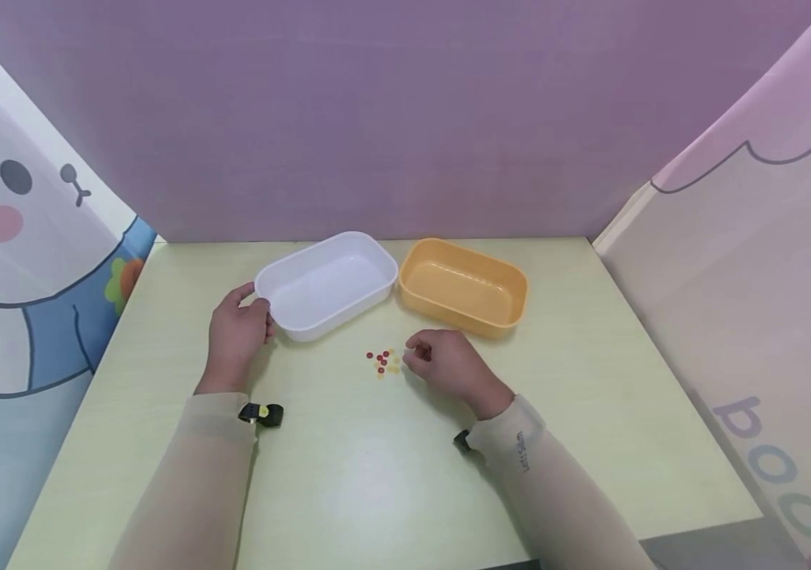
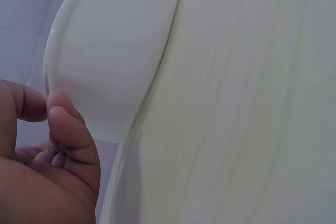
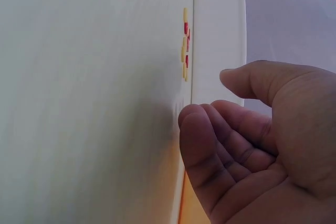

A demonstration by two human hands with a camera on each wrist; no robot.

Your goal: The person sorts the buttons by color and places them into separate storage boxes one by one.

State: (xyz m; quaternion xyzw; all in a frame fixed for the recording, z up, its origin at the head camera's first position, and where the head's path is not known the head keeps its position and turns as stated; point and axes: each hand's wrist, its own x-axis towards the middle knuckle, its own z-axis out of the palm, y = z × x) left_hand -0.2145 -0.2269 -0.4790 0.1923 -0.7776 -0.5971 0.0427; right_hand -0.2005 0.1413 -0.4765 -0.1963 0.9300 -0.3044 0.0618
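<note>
My left hand [image 1: 237, 332] pinches the left end of a white plastic bin [image 1: 334, 286], thumb and fingers on its rim; the left wrist view shows the same grip. A small group of red and yellow discs [image 1: 381, 362] lies flat on the table in front of the bin. Just right of these discs hovers my right hand [image 1: 451, 367], low over the table, its fingers loosely curved. In the right wrist view a gap shows between thumb [image 3: 239, 81] and fingers, with nothing held there.
An orange plastic bin [image 1: 448, 309] stands right of the white one, their ends close together. Both are near the back of the pale table [image 1: 348, 475]. A purple panel [image 1: 377, 119] rises behind, and printed panels flank the table on both sides.
</note>
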